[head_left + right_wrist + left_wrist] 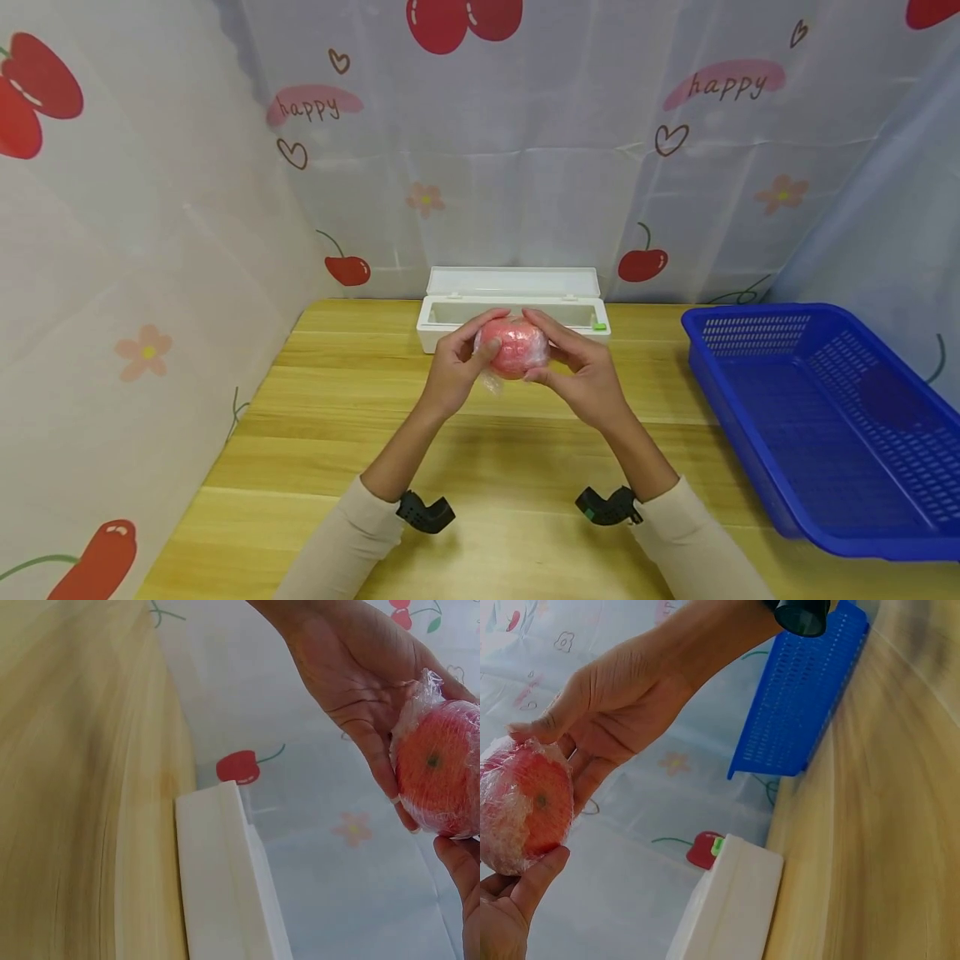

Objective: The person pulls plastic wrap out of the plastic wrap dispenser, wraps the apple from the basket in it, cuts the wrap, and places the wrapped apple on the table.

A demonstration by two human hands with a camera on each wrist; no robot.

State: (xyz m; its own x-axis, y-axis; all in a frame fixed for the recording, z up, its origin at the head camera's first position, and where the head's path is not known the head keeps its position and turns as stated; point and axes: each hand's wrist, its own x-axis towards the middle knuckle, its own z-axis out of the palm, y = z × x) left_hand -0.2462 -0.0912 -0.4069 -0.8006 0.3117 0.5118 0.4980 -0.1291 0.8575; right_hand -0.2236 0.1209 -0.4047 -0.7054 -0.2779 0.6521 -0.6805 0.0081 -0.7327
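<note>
An apple [516,350] wrapped in clear cling film is held up between both hands, above the table. My left hand [453,371] grips its left side, with the thumb across the front. On the opposite side my right hand [588,379] holds it with thumb below and fingers on top. A loose film end [491,383] hangs under the apple by the left thumb. The left wrist view shows the wrapped apple [536,802] with crinkled film; the right wrist view shows film bunched on the apple [439,765] near one palm.
Behind the hands stands a white cling film box [513,340], its lid [513,282] raised, with a green slider [599,327] at the right end. A blue plastic basket [750,450] is on the right of the wooden table [315,467]. Printed curtains [525,200] hang behind and beside it.
</note>
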